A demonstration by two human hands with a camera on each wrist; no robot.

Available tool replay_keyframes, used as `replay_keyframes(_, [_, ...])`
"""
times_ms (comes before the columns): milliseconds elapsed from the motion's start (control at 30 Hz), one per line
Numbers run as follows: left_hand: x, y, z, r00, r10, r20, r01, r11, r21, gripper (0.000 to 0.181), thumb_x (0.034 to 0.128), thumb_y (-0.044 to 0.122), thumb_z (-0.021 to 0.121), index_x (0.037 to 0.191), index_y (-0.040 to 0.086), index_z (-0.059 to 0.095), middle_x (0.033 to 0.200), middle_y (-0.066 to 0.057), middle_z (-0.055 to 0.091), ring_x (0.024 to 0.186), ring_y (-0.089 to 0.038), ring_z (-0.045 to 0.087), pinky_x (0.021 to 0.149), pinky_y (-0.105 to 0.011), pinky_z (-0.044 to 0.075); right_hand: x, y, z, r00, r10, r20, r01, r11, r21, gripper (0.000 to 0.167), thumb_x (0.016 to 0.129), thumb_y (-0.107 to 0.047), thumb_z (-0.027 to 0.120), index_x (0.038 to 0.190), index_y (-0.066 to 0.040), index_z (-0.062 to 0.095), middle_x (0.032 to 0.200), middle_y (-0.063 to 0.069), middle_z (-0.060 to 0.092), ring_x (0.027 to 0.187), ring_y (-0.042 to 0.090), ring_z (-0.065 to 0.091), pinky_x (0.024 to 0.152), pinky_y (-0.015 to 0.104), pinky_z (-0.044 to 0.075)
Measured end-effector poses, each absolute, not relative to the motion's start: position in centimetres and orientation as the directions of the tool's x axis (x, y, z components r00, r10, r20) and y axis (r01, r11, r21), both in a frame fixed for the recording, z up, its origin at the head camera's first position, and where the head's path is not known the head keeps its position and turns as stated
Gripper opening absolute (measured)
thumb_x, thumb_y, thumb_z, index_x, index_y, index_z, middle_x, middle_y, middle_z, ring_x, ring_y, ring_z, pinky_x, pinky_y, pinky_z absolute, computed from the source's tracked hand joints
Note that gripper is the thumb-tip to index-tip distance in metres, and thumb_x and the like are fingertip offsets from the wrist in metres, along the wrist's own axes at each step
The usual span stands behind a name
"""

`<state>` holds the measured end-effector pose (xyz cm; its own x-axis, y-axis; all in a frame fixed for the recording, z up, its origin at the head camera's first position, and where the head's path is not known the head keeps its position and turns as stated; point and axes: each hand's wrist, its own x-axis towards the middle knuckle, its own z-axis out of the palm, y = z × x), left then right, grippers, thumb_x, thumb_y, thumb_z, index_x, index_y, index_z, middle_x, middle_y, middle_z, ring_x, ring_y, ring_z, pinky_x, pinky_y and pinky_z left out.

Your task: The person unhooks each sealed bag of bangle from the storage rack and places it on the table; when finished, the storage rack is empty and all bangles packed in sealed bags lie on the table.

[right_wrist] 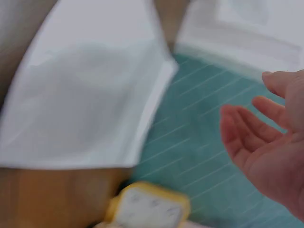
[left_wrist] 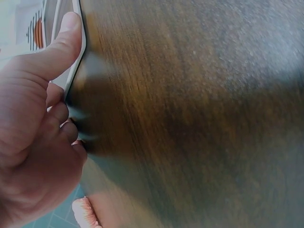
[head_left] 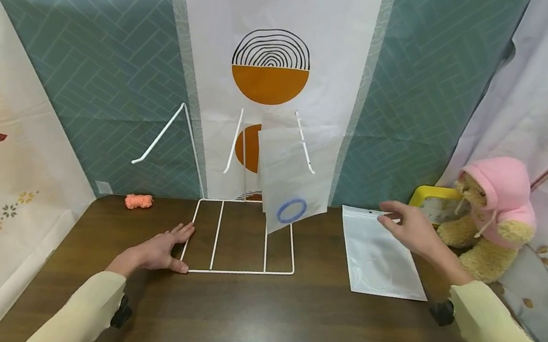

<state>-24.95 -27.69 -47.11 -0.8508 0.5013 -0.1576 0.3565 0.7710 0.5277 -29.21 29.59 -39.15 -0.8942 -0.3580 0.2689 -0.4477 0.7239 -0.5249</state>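
Observation:
A white wire rack (head_left: 237, 272) stands on the brown table, its prongs rising at the back. My left hand (head_left: 155, 251) rests at the rack's left front corner, fingers spread along the side wire and thumb on the front one; the left wrist view shows the thumb (left_wrist: 71, 40) against the wire. A pouch with a blue ring (head_left: 292, 210) hangs on the rack's right part. Another white pouch (head_left: 383, 261) lies flat to the right. Above its top edge is my right hand (head_left: 411, 230), fingers loosely bent, holding nothing; in the right wrist view the hand (right_wrist: 270, 142) is apart from the pouch (right_wrist: 90, 95).
An orange bundle of cord (head_left: 139, 201) lies at the table's back left. At the back right are a yellow-framed clock (head_left: 428, 203) and a teddy bear in a pink hood (head_left: 499, 210). A patterned green and white cloth (head_left: 424, 87) hangs behind the table.

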Motion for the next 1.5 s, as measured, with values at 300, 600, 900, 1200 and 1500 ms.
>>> replay_keyframes(300, [-24.7, -27.8, -47.1, -0.853, 0.499, -0.153, 0.354, 0.768, 0.533, 0.103, 0.0782, 0.033, 0.085, 0.151, -0.013, 0.028, 0.159, -0.031, 0.017, 0.144, -0.054, 0.012, 0.110, -0.069, 0.013, -29.8, 24.8, -33.5, -0.836, -0.370, 0.405, -0.543, 0.457, -0.704, 0.039, 0.100, -0.008, 0.061, 0.138, 0.002, 0.055, 0.128, 0.020, 0.063, 0.107, 0.025, 0.066, 0.079, 0.023, 0.054])
replay_keyframes(600, [-24.7, -27.6, -47.1, -0.854, 0.499, -0.149, 0.352, 0.764, 0.541, 0.102, 0.0787, 0.031, 0.085, 0.151, -0.013, 0.028, 0.159, -0.032, 0.018, 0.143, -0.055, 0.012, 0.110, -0.069, 0.013, -31.5, 21.9, -30.4, -0.824, -0.343, 0.451, -0.542, 0.245, -0.804, 0.040, 0.100, -0.009, 0.063, 0.138, 0.000, 0.056, 0.128, 0.017, 0.063, 0.113, 0.016, 0.064, 0.084, 0.029, 0.055])
replay_keyframes(900, [-24.7, -27.6, -47.1, -0.855, 0.496, -0.150, 0.352, 0.767, 0.536, 0.102, 0.0787, 0.032, 0.085, 0.150, -0.013, 0.028, 0.159, -0.031, 0.018, 0.143, -0.054, 0.011, 0.110, -0.070, 0.013, -32.9, 21.0, -29.7, -0.831, -0.306, 0.465, -0.520, 0.126, -0.845, 0.041, 0.099, -0.008, 0.064, 0.137, 0.001, 0.056, 0.128, 0.021, 0.062, 0.112, 0.020, 0.064, 0.085, 0.027, 0.054])
replay_keyframes(1200, [-24.7, -27.5, -47.1, -0.858, 0.491, -0.149, 0.348, 0.770, 0.535, 0.101, 0.0781, 0.030, 0.086, 0.150, -0.013, 0.029, 0.159, -0.032, 0.018, 0.143, -0.055, 0.012, 0.109, -0.071, 0.014, -33.5, 20.3, -29.0, -0.832, -0.312, 0.458, -0.509, 0.105, -0.854, 0.041, 0.098, -0.005, 0.063, 0.138, 0.003, 0.055, 0.125, 0.021, 0.062, 0.110, 0.017, 0.064, 0.087, 0.025, 0.052])
replay_keyframes(1500, [-24.8, -27.6, -47.2, -0.860, 0.484, -0.161, 0.338, 0.777, 0.531, 0.102, 0.0787, 0.032, 0.085, 0.151, -0.012, 0.028, 0.160, -0.030, 0.017, 0.144, -0.053, 0.012, 0.111, -0.069, 0.013, -33.5, 20.2, -28.8, -0.835, -0.315, 0.451, -0.496, 0.077, -0.865, 0.041, 0.097, -0.002, 0.064, 0.137, 0.004, 0.056, 0.116, 0.011, 0.066, 0.106, 0.016, 0.064, 0.090, 0.025, 0.052])
